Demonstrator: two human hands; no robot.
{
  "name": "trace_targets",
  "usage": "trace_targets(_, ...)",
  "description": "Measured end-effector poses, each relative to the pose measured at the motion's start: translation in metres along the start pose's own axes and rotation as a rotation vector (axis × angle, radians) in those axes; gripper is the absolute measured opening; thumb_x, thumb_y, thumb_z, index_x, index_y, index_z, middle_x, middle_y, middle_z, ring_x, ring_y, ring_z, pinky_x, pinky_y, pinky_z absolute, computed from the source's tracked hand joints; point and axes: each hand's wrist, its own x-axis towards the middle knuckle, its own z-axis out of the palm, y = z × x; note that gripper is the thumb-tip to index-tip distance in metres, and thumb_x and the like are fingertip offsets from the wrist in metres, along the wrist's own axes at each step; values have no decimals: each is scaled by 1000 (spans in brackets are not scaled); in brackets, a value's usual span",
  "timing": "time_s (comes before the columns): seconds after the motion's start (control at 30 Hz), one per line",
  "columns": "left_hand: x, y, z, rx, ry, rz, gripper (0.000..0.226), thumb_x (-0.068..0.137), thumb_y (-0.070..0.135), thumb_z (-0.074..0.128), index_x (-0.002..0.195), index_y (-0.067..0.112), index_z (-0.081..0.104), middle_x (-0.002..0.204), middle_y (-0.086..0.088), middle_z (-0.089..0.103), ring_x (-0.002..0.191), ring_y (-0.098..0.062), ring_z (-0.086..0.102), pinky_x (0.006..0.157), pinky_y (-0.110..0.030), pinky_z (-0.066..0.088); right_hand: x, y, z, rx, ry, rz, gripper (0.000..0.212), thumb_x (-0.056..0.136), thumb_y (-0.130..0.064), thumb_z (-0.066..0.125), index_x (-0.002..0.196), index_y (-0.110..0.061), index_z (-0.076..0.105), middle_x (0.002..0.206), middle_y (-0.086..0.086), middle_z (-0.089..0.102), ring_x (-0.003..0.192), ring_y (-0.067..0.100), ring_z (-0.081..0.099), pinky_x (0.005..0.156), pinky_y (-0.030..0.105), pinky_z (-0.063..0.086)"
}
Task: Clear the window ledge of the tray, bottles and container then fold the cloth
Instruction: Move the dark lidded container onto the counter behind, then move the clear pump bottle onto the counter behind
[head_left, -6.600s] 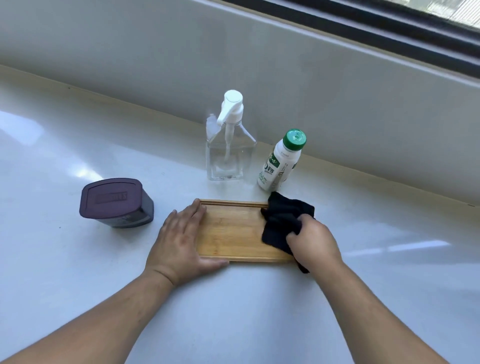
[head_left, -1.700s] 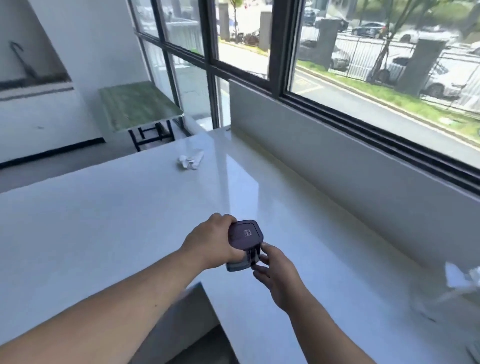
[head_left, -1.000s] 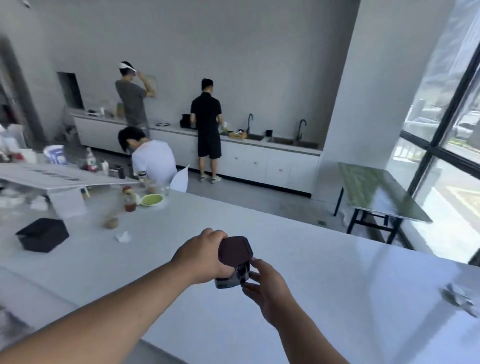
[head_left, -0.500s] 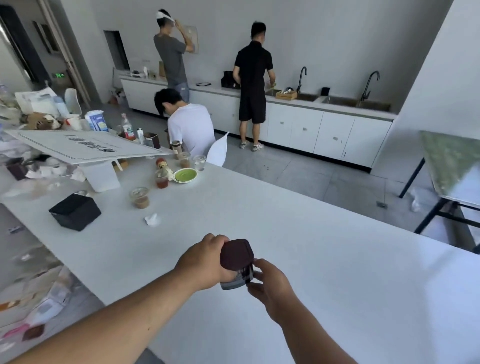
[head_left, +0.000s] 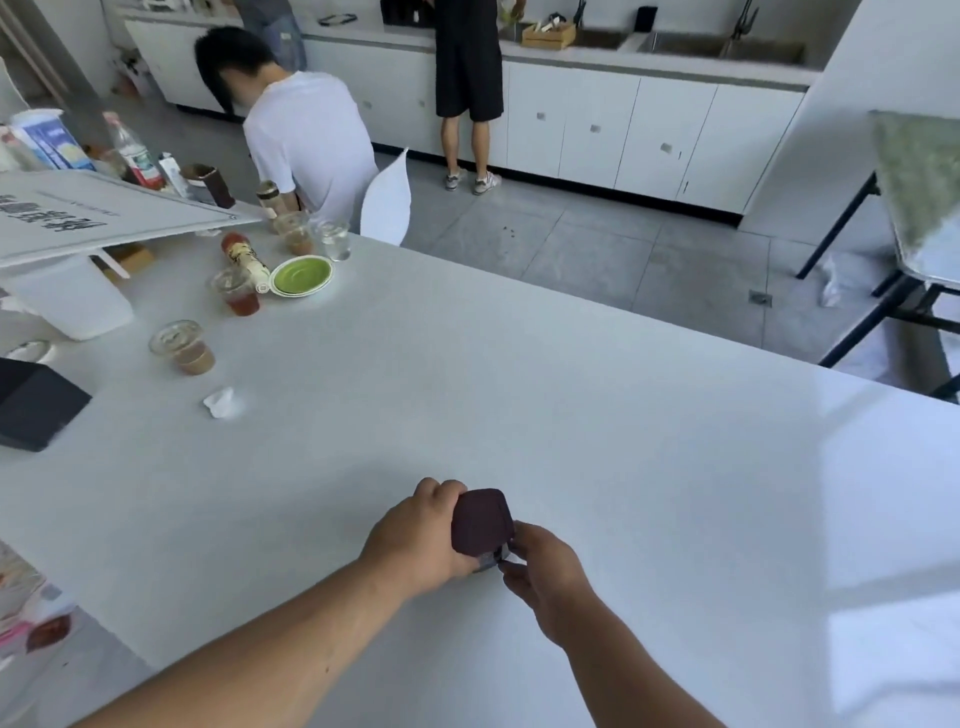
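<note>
— Container, dark purple lid uppermost: where is it held?

— It is held just above the white surface, near the close edge, between both hands. The left hand is wrapped round its left side, fingers clamped on it with the knuckles turned up. The right hand is set against the lower right corner, its fingers pinched together on the grey body below the lid.

— Is the container resting on the surface?

— That cannot be told; its base is hidden by the hands.

— What else is carried by the surface?

— Far to the left, a green saucer is seen, with a bottle lying on its side touching it and a plastic cup of red drink just beside. A cup of brown drink stands nearer, and a crumpled white tissue lies below it. A black box is cut off by the left edge. All are well apart from the container.

— And behind?

— A seated person in a white shirt is bent at the far side of the surface, and a person in black shorts stands at the white cabinets
</note>
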Motion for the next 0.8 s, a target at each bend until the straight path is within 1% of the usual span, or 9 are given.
trace_targets(0.1,-2,3,1,44,-21,8,98,65,78,71,146,31,41,134,3,47,117,-22,58,91,-39,55,-15,1,-4,-170,63,-74,26,87,-26,58,101,-4,64,99,4,60,84,23,60,82,33,50)
trace_targets(0.13,-5,6,-4,67,-21,18,102,65,80,69,149,31,38,139,4,46,124,-23,53,95,-39,53,-26,-1,-6,-276,109,-146,26,89,-30,56,107,-13,63,106,2,58,86,20,59,81,31,46)
trace_targets(0.17,-8,10,-11,87,-10,45,104,65,81,66,152,31,36,146,5,44,131,-23,48,100,-40,50,-38,-3,-9,-397,175,-228,36,91,-35,55,124,-21,63,119,-1,60,97,18,62,84,30,46)
trace_targets(0.2,-11,16,-21,102,11,92,103,68,80,64,154,31,35,151,7,42,136,-23,43,104,-41,47,-54,-7,-13,-513,258,-312,49,94,-40,55,140,-25,56,137,-1,60,115,18,61,91,31,46)
trace_targets(0.23,-15,24,-33,111,40,152,100,71,78,63,155,31,35,155,8,40,140,-23,40,107,-41,44,-73,-14,-18,-603,342,-394,59,94,-46,56,149,-26,48,149,0,55,132,19,54,100,33,45)
trace_targets(0.33,-27,61,-73,117,135,368,90,79,76,61,153,30,40,159,9,40,144,-22,35,112,-41,38,-142,-31,-42,-877,619,-628,75,89,-65,52,154,-28,43,155,-6,49,146,21,36,112,39,39)
trace_targets(0.4,-43,97,-91,113,170,527,89,80,80,57,153,31,42,159,9,42,145,-22,36,113,-42,38,-196,-32,-64,-1051,816,-686,82,86,-74,46,154,-28,42,156,-5,47,149,24,31,118,43,34)
trace_targets(0.53,-99,179,-87,110,172,817,95,75,87,49,152,31,43,160,8,43,145,-23,37,111,-45,40,-306,9,-112,-1114,1163,-618,88,82,-81,42,152,-29,42,157,1,47,150,31,30,122,51,28)
trace_targets(0.8,-300,311,-3,208,33,1281,101,71,89,52,156,35,37,167,5,34,151,-21,30,119,-43,33,-514,178,-193,-919,1541,-359,93,81,-84,39,157,-30,34,163,0,39,155,30,21,125,51,20)
